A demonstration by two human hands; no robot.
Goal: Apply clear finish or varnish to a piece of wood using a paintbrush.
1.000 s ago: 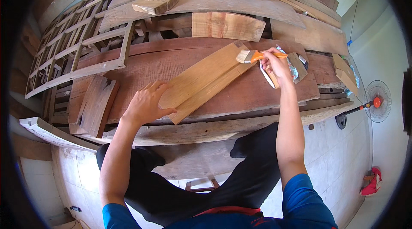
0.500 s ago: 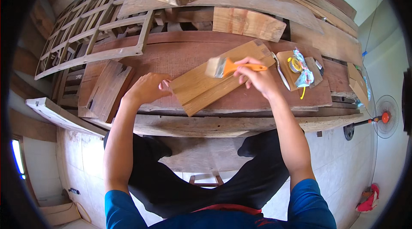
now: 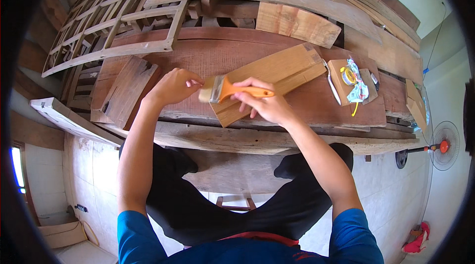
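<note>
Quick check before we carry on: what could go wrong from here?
The brush in the right hand has its bristles close to the left hand, so a sweep might bump it. Neither hand clearly grips the plank, so it could pivot if pushed. The slim pale tool lies beside the plank's right end; if the plank swings, it may get knocked.

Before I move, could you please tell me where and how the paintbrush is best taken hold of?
Likely by the slim orange handle of the paintbrush, with the grip coming from the right, where the right hand holds it: the handle points right, and the wide bristles face left, toward the left hand.
</note>
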